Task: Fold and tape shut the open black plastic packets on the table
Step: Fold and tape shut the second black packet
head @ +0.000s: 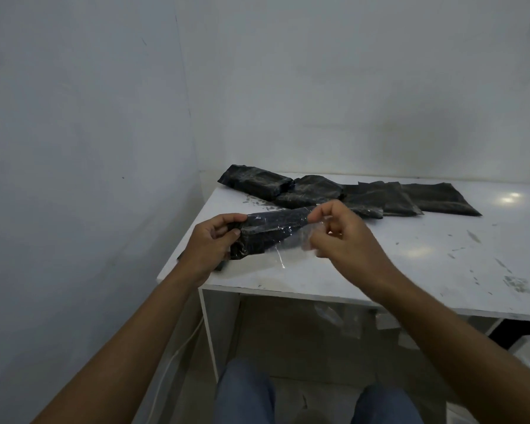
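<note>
The black packet (271, 229) looks light, soft and slick, so it is best held at its folded end, where the left hand (213, 238) grips it with curled fingers just above the near-left corner of the bench (410, 264). The right hand (338, 237) pinches a strip of clear tape (289, 244) between thumb and fingertips. The strip is stuck across the packet and will likely cling or wrinkle — the other packets (315, 191) lie behind on the bench.

Bare forearms (129, 332), blue denim trousers (245, 393) (both knees in view)
</note>
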